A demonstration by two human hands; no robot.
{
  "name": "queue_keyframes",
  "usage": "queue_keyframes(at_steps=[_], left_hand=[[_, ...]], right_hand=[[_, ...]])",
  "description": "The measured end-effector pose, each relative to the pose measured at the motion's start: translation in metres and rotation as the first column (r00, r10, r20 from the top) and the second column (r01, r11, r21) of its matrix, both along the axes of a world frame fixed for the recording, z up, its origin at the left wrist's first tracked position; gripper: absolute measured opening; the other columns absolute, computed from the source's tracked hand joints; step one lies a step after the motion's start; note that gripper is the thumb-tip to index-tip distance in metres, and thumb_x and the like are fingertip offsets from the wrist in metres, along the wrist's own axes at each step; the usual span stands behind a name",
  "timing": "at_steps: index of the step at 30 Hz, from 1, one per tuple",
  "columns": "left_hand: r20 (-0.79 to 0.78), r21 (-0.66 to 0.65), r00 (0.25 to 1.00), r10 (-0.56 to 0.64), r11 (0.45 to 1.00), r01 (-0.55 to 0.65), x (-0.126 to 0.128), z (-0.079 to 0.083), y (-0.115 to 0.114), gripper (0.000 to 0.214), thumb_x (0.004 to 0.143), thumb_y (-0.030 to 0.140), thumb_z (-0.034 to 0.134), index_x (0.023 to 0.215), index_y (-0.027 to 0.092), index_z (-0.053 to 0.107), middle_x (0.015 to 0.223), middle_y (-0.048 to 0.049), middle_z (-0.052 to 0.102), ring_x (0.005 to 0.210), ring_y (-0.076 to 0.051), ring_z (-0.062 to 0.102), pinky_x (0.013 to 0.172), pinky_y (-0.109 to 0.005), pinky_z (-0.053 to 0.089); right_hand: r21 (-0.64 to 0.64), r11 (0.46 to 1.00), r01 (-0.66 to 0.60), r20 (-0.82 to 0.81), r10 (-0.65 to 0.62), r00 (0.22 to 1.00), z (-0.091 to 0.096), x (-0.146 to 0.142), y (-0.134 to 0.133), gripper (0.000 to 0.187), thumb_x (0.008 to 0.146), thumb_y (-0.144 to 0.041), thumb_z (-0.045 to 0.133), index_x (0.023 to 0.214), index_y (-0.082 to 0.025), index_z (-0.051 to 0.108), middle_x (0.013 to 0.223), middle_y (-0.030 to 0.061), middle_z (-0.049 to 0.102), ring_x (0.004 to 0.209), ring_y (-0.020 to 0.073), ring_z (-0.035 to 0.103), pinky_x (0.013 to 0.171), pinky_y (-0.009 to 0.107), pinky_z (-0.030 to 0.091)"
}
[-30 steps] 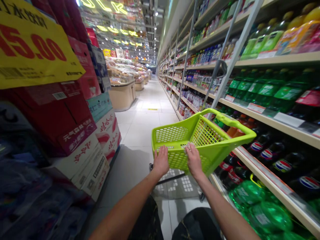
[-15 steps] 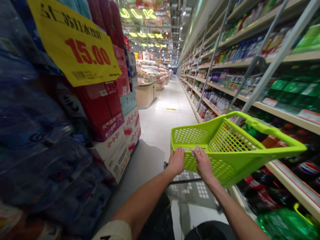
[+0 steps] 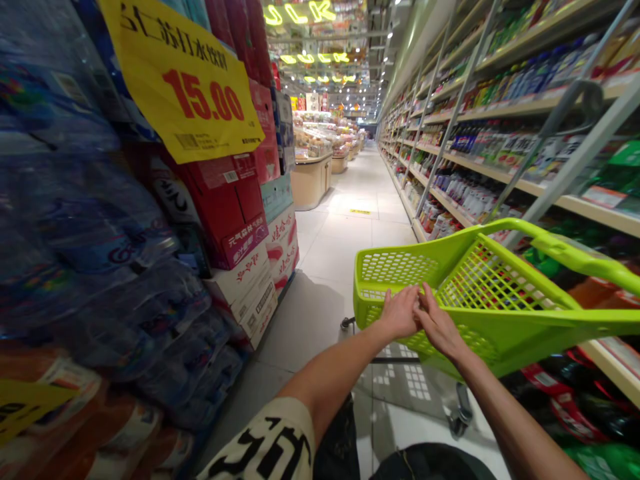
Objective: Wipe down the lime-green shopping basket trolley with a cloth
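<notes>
A lime-green plastic shopping basket cart (image 3: pixel 490 293) stands in front of me in a supermarket aisle, tilted toward the right shelves. My left hand (image 3: pixel 399 311) rests on its near rim with fingers curled over the edge. My right hand (image 3: pixel 439 325) lies beside it on the same rim, fingers bent, the two hands touching each other. In the earlier frames a small crumpled scrap showed at the right fingers; it is hidden now. The basket looks empty inside.
Stacked red and white drink cartons (image 3: pixel 240 233) and shrink-wrapped bottle packs (image 3: pixel 100 267) rise on the left under a yellow 15.00 price sign (image 3: pixel 185 87). Shelves of bottled drinks (image 3: pixel 500 160) line the right. White tiled floor (image 3: pixel 350 233) runs ahead to a display counter (image 3: pixel 310 177).
My view has swung left and forward, so the cart sits further right. My hands have slid together on the rim until they touch.
</notes>
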State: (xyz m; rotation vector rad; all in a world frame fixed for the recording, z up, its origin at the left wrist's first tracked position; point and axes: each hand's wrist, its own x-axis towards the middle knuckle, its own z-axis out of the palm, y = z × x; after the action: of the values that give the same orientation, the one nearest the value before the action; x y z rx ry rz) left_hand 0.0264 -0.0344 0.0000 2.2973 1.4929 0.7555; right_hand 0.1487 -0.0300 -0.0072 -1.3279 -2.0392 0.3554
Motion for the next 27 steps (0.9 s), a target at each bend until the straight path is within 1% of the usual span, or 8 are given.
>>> queue_keyframes(at_steps=[2, 5, 7, 10, 14, 21, 24, 27], left_hand=[[-0.03, 0.057, 0.997, 0.071, 0.996, -0.069, 0.009, -0.003, 0.003, 0.051, 0.079, 0.026, 0.043, 0.128, 0.016, 0.031, 0.129, -0.0118, 0.047, 0.117, -0.021, 0.043, 0.104, -0.05, 0.02], [-0.099, 0.119, 0.993, 0.069, 0.991, -0.057, 0.006, -0.005, 0.007, 0.034, 0.082, 0.022, 0.042, 0.115, 0.019, 0.046, 0.113, -0.0071, 0.059, 0.104, -0.018, 0.053, 0.105, -0.052, 0.015], [-0.111, 0.142, 0.993, 0.051, 0.989, -0.035, -0.01, -0.006, 0.007, 0.029, 0.082, 0.022, 0.044, 0.11, 0.022, 0.05, 0.11, -0.0044, 0.061, 0.1, -0.018, 0.055, 0.105, -0.054, 0.01], [-0.086, 0.145, 0.993, 0.079, 0.987, -0.066, -0.048, -0.009, 0.006, 0.026, 0.083, 0.028, 0.045, 0.108, 0.025, 0.053, 0.111, -0.002, 0.062, 0.1, -0.017, 0.056, 0.106, -0.053, 0.004], [-0.013, 0.124, 0.981, 0.194, 0.974, -0.191, -0.073, -0.014, 0.004, 0.025, 0.084, 0.028, 0.044, 0.108, 0.025, 0.053, 0.113, -0.0013, 0.061, 0.105, -0.017, 0.054, 0.106, -0.053, 0.003], [-0.065, 0.237, 0.998, 0.012, 0.971, 0.004, -0.014, -0.01, 0.008, 0.031, 0.083, 0.02, 0.045, 0.113, 0.026, 0.05, 0.117, -0.0015, 0.059, 0.107, -0.015, 0.053, 0.107, -0.052, 0.003], [-0.088, 0.227, 0.994, 0.059, 0.973, -0.037, -0.037, -0.014, 0.008, 0.03, 0.083, 0.02, 0.044, 0.111, 0.028, 0.052, 0.114, -0.0007, 0.06, 0.107, -0.015, 0.053, 0.107, -0.052, 0.004], [-0.044, 0.181, 0.974, 0.223, 0.96, -0.212, -0.082, -0.019, 0.005, 0.026, 0.084, 0.024, 0.044, 0.108, 0.028, 0.054, 0.113, -0.0013, 0.061, 0.106, -0.017, 0.053, 0.106, -0.055, 0.003]], right_hand=[[0.056, 0.996, 0.072, 0.04, -0.075, 0.996, 0.001, 0.008, 0.002, 0.061, 0.081, -0.028, 0.035, 0.138, -0.013, 0.017, 0.111, 0.0109, 0.061, 0.097, 0.0219, 0.059, 0.083, 0.035, 0.045], [0.212, 0.962, 0.169, 0.203, -0.212, 0.956, -0.001, 0.023, 0.005, 0.049, 0.084, -0.027, 0.032, 0.131, -0.015, 0.034, 0.108, 0.0118, 0.062, 0.098, 0.0237, 0.058, 0.091, 0.046, 0.037], [0.283, 0.945, 0.163, 0.339, -0.258, 0.905, -0.004, 0.032, 0.004, 0.041, 0.084, -0.026, 0.032, 0.122, -0.016, 0.046, 0.11, 0.0116, 0.061, 0.103, 0.0249, 0.054, 0.096, 0.054, 0.027], [0.29, 0.95, 0.119, 0.426, -0.24, 0.872, -0.008, 0.038, 0.001, 0.036, 0.084, -0.025, 0.034, 0.115, -0.017, 0.051, 0.109, 0.0097, 0.061, 0.103, 0.024, 0.052, 0.097, 0.055, 0.021], [0.299, 0.949, 0.096, 0.402, -0.216, 0.89, -0.012, 0.029, -0.001, 0.035, 0.084, -0.023, 0.035, 0.115, -0.019, 0.05, 0.11, 0.0088, 0.06, 0.105, 0.0233, 0.05, 0.098, 0.054, 0.018], [0.296, 0.953, 0.06, 0.315, -0.157, 0.936, -0.022, 0.023, -0.001, 0.041, 0.08, -0.019, 0.037, 0.121, -0.021, 0.045, 0.113, 0.0089, 0.059, 0.106, 0.0232, 0.049, 0.097, 0.054, 0.017], [0.29, 0.955, 0.058, 0.26, -0.137, 0.956, -0.022, 0.028, -0.004, 0.046, 0.079, -0.016, 0.035, 0.124, -0.02, 0.041, 0.112, 0.0083, 0.059, 0.107, 0.0213, 0.049, 0.098, 0.051, 0.018], [0.296, 0.952, 0.074, 0.196, -0.137, 0.971, -0.023, 0.03, -0.004, 0.049, 0.078, -0.016, 0.034, 0.127, -0.02, 0.036, 0.108, 0.0072, 0.061, 0.105, 0.0204, 0.05, 0.099, 0.05, 0.019]])
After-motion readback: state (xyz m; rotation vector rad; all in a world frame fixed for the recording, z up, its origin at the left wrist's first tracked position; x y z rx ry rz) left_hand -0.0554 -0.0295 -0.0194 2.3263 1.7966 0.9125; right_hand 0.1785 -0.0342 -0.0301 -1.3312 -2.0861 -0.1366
